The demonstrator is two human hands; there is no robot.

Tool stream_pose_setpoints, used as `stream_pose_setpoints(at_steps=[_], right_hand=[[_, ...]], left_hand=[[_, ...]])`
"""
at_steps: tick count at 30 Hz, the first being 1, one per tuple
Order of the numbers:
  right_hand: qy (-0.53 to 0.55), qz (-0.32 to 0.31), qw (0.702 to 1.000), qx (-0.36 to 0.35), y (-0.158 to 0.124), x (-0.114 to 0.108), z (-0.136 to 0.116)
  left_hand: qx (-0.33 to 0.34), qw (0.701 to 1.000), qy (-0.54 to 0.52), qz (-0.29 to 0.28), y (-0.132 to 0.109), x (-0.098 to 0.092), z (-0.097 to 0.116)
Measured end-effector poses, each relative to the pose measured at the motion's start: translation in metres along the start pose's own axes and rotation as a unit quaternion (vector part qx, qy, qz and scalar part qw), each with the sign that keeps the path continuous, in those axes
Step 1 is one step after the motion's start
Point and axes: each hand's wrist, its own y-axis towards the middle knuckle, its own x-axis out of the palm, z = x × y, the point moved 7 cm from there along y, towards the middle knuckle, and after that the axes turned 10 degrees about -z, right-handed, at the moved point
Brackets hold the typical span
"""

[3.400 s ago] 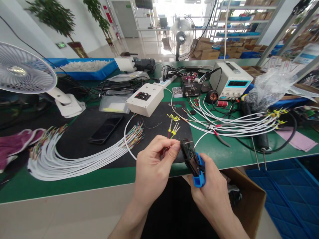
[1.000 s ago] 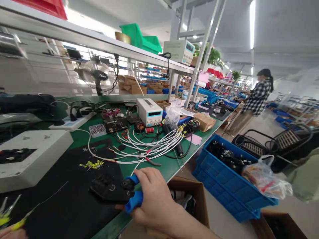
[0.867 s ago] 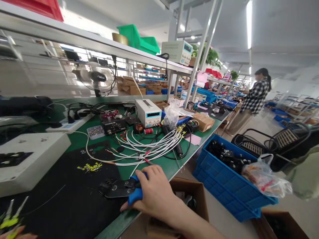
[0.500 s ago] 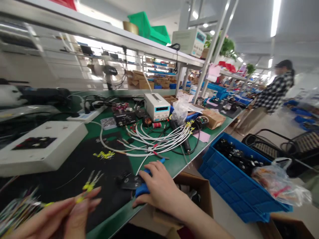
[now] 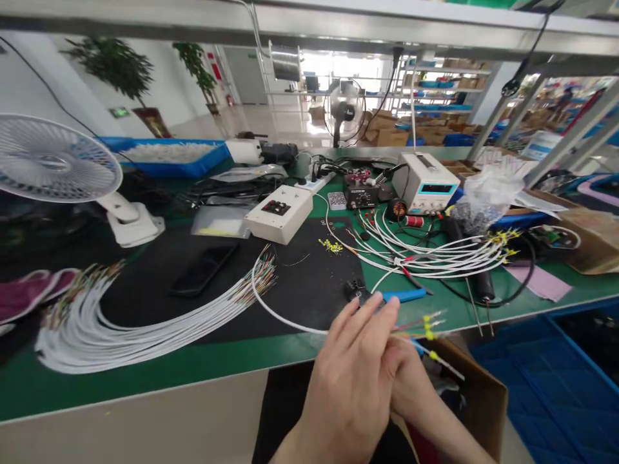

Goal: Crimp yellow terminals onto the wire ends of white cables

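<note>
My left hand (image 5: 353, 367) lies in front of my right, its fingers straight and pressed together over a white cable (image 5: 285, 322). The cable runs in from the left under these fingers. Its thin wires, tipped with yellow terminals (image 5: 429, 328), stick out on the right. My right hand (image 5: 411, 380) is closed around the wire end, with most of its fingers hidden behind the left. Just beyond my fingers, pliers with a blue handle (image 5: 405, 294) and a black head lie at the table's front edge. A pile of loose yellow terminals (image 5: 331, 246) sits on the black mat (image 5: 309, 290).
A bundle of white cables (image 5: 145, 345) curves across the left side. More white cables (image 5: 435, 264) with yellow ends lie right. Behind stand a switch box (image 5: 285, 219), a power supply (image 5: 428, 183) and a fan (image 5: 53, 161). A cardboard box (image 5: 483, 386) is below the edge.
The view has swung left. My right hand has come off the blue-handled pliers and joined my left at the wire end. My left hand has moved right, across the right one.
</note>
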Motion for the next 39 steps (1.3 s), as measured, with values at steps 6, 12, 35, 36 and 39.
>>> stream_pose_setpoints(at_steps=[6, 12, 35, 36, 39], right_hand=[[0.074, 0.175, 0.982, 0.006, 0.035, -0.116, 0.014], [0.039, 0.358, 0.933, 0.029, 0.044, -0.274, 0.054], [-0.393, 0.167, 0.891, 0.157, 0.049, -0.242, 0.082], [-0.406, 0.122, 0.896, 0.134, 0.06, -0.22, 0.077], [-0.439, -0.013, 0.897, 0.051, 0.103, -0.144, 0.068]], left_hand=[[-0.078, 0.993, 0.01, 0.092, -0.028, -0.028, -0.027], [-0.201, 0.974, 0.061, 0.083, -0.078, -0.038, -0.081], [-0.277, 0.928, 0.248, 0.026, -0.116, -0.092, -0.193], [-0.28, 0.926, 0.253, 0.03, -0.115, -0.093, -0.195], [-0.286, 0.921, 0.262, 0.033, -0.114, -0.092, -0.2]])
